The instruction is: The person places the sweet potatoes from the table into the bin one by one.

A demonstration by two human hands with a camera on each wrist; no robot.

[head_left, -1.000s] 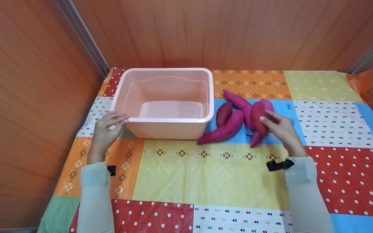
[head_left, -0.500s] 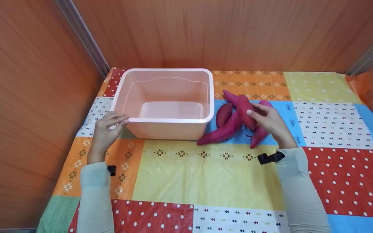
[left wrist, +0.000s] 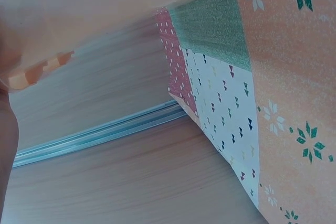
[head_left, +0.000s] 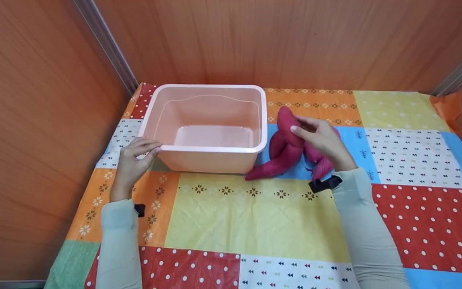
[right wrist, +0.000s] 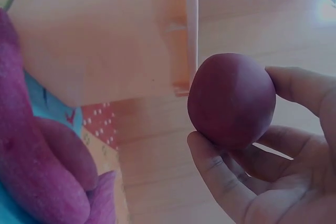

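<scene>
My right hand (head_left: 321, 138) holds a red-skinned sweet potato (head_left: 289, 124) between thumb and fingers, raised over the other sweet potatoes. In the right wrist view the held sweet potato (right wrist: 231, 100) is seen end-on, with fingers curled round it. At the bin's front left corner, my left hand (head_left: 136, 158) pinches the rim of a pink plastic bin (head_left: 211, 161). Right of the bin lie a long sweet potato (head_left: 275, 165), a short one (head_left: 276, 143) and another (head_left: 322, 166) partly hidden by my right hand. The left wrist view shows mostly the bin's wall (left wrist: 105, 3).
A patchwork-patterned cloth (head_left: 263, 216) covers the table. Wood-grain panels (head_left: 279, 44) stand behind it and at both sides, with metal strips (head_left: 110, 44) at the corners. Black straps (head_left: 325, 184) sit on both wrists.
My right hand has lifted the sweet potato off the group and carried it left and up, towards the bin's right side. My left hand has stayed on the rim.
</scene>
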